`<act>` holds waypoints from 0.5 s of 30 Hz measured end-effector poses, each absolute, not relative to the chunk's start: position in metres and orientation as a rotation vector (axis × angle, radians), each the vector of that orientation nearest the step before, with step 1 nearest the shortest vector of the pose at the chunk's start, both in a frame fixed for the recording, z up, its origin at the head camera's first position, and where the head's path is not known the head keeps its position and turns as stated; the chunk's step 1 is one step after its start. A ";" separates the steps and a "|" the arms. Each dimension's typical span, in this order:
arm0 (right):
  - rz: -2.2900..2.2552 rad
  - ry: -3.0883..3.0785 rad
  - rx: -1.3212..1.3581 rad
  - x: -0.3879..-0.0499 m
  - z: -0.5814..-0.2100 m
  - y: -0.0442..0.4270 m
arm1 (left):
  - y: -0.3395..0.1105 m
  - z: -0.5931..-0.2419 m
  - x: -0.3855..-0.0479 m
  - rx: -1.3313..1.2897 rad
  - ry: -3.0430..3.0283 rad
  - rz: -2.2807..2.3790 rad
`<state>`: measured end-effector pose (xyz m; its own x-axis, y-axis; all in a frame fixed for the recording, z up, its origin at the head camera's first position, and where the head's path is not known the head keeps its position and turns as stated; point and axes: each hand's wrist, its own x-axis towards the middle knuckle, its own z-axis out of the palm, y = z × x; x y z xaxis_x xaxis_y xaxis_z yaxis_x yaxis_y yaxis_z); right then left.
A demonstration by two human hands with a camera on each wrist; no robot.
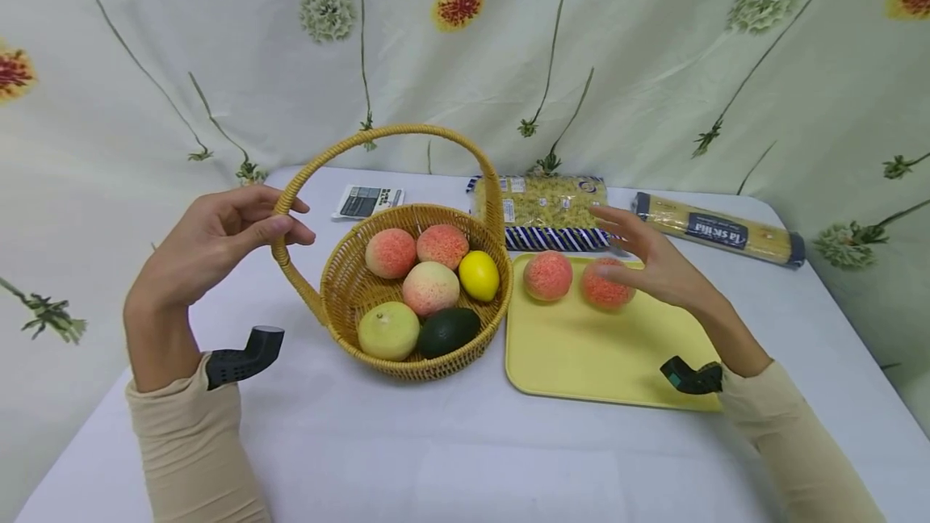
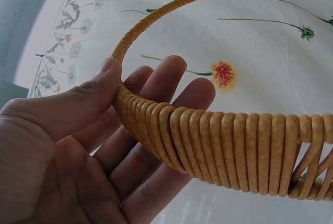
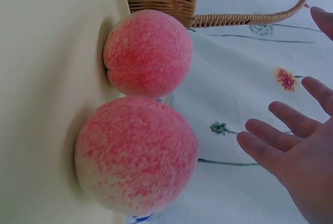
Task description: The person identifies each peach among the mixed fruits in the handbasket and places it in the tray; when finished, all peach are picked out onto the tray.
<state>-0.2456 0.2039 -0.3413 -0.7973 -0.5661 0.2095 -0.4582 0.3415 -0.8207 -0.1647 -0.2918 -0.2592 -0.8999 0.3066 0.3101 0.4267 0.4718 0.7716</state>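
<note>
Fabric (image 1: 407,63) printed with long-stemmed flowers hangs at 12 o'clock behind a white table (image 1: 465,466), where a wicker basket (image 1: 436,370) stands upright near the center, its handle (image 1: 421,128) arching overhead. A yellow tray (image 1: 581,353) lies just beside it at 3 o'clock. Past the tray are a striped pasta bag (image 1: 555,204) at 11 o'clock and a long spaghetti pack (image 1: 719,230) between 1 and 2. A person's left hand (image 1: 196,244), at the basket's 10 o'clock, pinches the handle between thumb and fingers; the right hand (image 1: 657,265), fingers spread, hovers above the tray's 1 o'clock, apart from two peaches (image 1: 548,275) resting at the tray's 10 and 12. A small packet (image 1: 367,202) sits at the basket's 11 o'clock. Inside the basket are a pale green fruit (image 1: 388,331) at 7, an avocado (image 1: 449,332) at 5, three more peaches (image 1: 431,289) at 11, 1 and the middle, and a lemon (image 1: 479,275) at 3.
</note>
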 end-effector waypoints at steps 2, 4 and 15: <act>-1.436 2.468 -0.978 -0.245 -0.337 0.198 | -0.291 -0.259 -0.165 -0.649 -2.579 -1.420; -1.421 2.453 -0.997 -0.245 -0.333 0.191 | -0.291 -0.259 -0.165 -0.647 -2.581 -1.425; -1.273 2.416 -1.158 -0.242 -0.314 0.152 | -0.292 -0.260 -0.165 -0.640 -2.590 -1.423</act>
<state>-0.2424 0.1523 -0.3140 -0.6822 -0.7061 0.1900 -0.5559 0.3321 -0.7620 -0.1652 -0.2921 -0.2597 -0.9037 0.3059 0.2994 0.4168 0.4691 0.7786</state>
